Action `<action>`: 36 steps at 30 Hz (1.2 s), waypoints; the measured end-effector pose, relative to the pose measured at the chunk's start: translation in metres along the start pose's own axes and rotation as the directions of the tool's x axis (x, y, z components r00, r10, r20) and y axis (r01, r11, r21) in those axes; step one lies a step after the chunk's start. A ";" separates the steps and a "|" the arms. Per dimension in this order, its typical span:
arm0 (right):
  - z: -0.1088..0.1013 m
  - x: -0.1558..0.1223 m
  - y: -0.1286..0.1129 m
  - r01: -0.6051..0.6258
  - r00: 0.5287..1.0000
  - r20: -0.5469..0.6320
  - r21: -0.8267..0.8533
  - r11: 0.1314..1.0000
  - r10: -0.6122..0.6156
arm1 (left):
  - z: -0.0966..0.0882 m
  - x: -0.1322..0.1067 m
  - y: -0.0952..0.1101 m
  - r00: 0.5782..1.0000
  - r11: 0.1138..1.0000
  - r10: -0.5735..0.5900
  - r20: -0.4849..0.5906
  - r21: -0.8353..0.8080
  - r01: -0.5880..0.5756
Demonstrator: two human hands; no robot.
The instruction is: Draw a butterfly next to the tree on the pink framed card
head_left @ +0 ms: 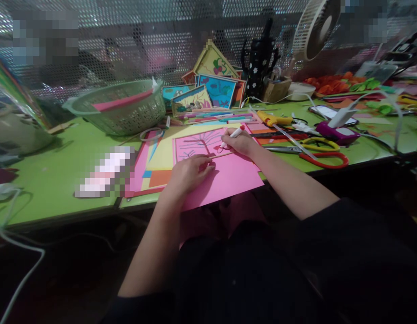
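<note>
A pink paper sheet [228, 177] lies at the front edge of the green table [53, 171], hanging over it toward my lap. Purple drawn lines cover its far part. My left hand [190, 172] rests flat on the sheet, fingers pressing it down. My right hand [240, 143] grips a white marker [236, 132] with a red cap end, its tip touching the drawing. A thin wooden stick [222, 155] lies across the paper between my hands.
A green plastic basket [119, 108] stands at the back left. Colored paper sheets [157, 166] lie under the pink one. Scissors with red and yellow handles [321, 150], a yellow cutter [272, 119], picture cards [213, 87], a fan [313, 27] and a phone [330, 112] crowd the right.
</note>
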State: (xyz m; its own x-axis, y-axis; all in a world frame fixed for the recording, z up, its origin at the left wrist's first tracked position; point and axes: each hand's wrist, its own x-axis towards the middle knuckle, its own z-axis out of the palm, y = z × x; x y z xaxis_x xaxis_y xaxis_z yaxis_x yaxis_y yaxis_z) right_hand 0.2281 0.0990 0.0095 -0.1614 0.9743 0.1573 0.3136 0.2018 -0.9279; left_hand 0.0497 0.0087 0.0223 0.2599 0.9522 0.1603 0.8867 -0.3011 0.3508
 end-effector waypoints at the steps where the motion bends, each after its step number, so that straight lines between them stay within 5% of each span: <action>1: 0.000 0.001 0.001 0.001 1.000 -0.004 0.003 1.000 -0.001 | 0.000 0.000 0.000 1.000 1.000 0.000 0.000 0.000 0.000; 23: -0.002 -0.002 -0.008 -0.041 0.994 -0.091 0.120 0.992 0.053 | 0.001 0.000 -0.002 1.000 1.000 0.013 -0.005 0.000 -0.013; 36: -0.009 0.002 -0.022 -0.217 0.975 0.013 0.292 0.931 0.223 | -0.002 -0.002 -0.001 0.998 0.998 0.060 0.010 -0.016 -0.060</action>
State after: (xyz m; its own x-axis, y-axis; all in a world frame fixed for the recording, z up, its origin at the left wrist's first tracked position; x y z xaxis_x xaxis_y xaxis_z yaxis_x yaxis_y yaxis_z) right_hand 0.2290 0.0971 0.0333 -0.0993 0.9933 -0.0584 0.0537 -0.0533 -0.9971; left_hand 0.0473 0.0072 0.0232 0.3161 0.9330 0.1720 0.8633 -0.3580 0.3556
